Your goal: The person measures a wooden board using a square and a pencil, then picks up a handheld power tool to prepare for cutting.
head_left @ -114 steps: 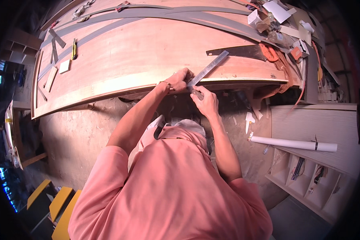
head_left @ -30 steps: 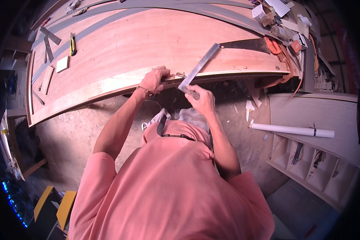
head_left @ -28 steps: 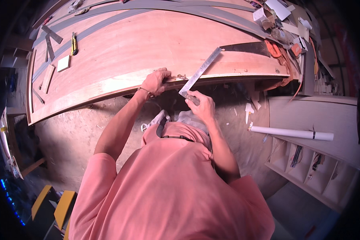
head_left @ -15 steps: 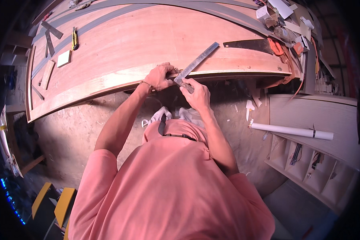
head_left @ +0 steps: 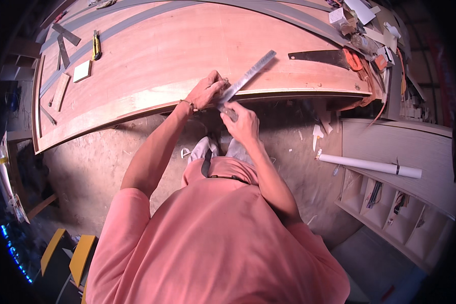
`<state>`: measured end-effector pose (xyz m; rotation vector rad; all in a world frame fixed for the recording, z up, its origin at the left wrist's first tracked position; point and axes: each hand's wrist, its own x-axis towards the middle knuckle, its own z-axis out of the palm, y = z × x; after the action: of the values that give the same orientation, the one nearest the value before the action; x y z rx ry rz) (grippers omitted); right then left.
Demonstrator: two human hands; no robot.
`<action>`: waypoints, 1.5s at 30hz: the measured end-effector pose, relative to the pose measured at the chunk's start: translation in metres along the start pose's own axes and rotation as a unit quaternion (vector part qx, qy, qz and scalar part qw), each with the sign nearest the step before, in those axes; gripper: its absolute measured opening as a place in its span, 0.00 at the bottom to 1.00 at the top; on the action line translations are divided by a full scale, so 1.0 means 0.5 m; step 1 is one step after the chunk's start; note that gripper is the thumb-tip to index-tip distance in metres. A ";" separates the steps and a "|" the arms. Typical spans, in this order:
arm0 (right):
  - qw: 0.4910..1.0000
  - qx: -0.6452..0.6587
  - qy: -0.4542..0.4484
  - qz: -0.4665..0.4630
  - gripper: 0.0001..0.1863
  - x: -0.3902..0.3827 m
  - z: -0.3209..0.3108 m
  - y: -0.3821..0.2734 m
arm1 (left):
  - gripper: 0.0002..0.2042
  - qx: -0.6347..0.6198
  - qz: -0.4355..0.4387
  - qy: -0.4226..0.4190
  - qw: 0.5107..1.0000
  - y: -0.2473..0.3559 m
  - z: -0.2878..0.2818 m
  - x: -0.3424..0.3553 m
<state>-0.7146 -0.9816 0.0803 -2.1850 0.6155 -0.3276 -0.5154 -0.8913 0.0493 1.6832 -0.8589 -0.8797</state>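
My right hand [head_left: 244, 125] is wrapped around the short handle of a metal try square [head_left: 251, 73]. The square's blade slants away over the near edge of a large wooden panel [head_left: 152, 55]. My left hand [head_left: 204, 92] is closed at that same edge, against the lower end of the blade. Its fingertips curl round something small and brownish that I cannot make out.
On the panel lie a yellow utility knife [head_left: 96, 45], a pale square block [head_left: 82, 71], a wood strip [head_left: 61, 92] and an orange-handled handsaw [head_left: 321, 59]. Scraps pile up at the far right [head_left: 362, 30]. A white roll [head_left: 370, 165] rests on a cabinet [head_left: 395, 139] at right.
My right hand has drawn slightly left and the square has turned a little with it. My left hand has lifted its fingers slightly upward at the panel edge.
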 end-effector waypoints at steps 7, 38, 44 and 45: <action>0.999 -0.006 -0.028 0.019 0.15 -0.028 -0.005 -0.026 | 0.16 -0.063 -0.069 -0.015 0.996 0.010 0.012 -0.007; 0.997 -0.068 0.020 0.010 0.16 -0.045 0.023 -0.045 | 0.13 0.327 0.069 -0.035 0.942 -0.059 -0.205 -0.200; 0.996 -0.080 0.032 0.008 0.18 -0.046 0.035 -0.060 | 0.13 0.328 0.091 -0.028 0.940 -0.060 -0.201 -0.191; 0.996 -0.085 0.032 0.016 0.18 -0.037 0.043 -0.062 | 0.13 0.330 0.086 -0.029 0.939 -0.055 -0.207 -0.193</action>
<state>-0.7112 -0.9407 0.0903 -2.3316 0.7378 -0.3399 -0.4685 -0.7555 0.0608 2.1091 -1.4303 -0.5438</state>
